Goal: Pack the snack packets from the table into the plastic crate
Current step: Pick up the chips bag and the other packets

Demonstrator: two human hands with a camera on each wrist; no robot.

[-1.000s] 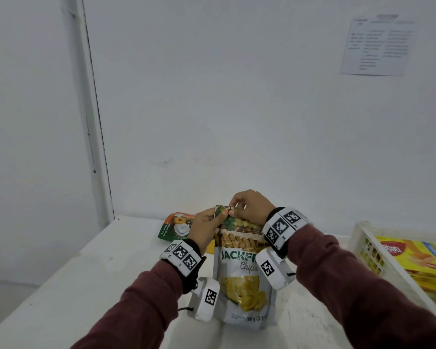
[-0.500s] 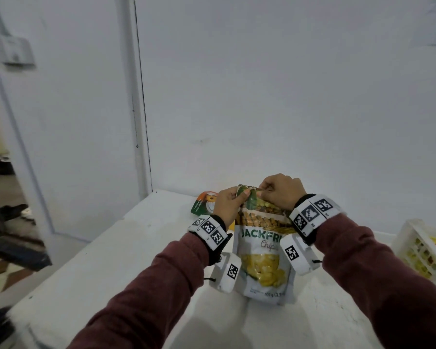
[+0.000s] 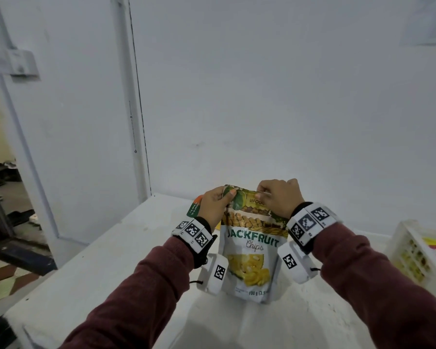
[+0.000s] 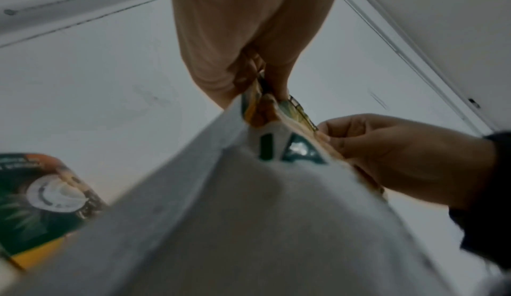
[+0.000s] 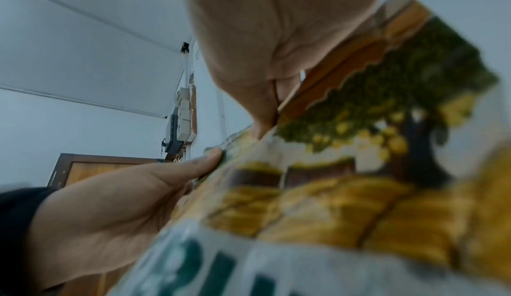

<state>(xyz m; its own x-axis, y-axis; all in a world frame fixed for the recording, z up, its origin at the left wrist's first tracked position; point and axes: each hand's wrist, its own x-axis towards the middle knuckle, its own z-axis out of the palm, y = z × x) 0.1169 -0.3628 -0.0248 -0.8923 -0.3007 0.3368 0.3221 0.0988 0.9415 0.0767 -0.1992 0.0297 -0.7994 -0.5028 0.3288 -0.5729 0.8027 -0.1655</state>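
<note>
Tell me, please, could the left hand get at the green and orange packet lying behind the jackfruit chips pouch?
Probably not yet: the left hand pinches the white jackfruit chips pouch. The green and orange packet lies uncovered just beyond it.

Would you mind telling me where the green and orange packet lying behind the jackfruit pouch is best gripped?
Probably by its near left edge, coming from the left. The green and orange packet lies flat on the table, mostly hidden behind the jackfruit chips pouch and the left hand, so only that side is reachable.
</note>
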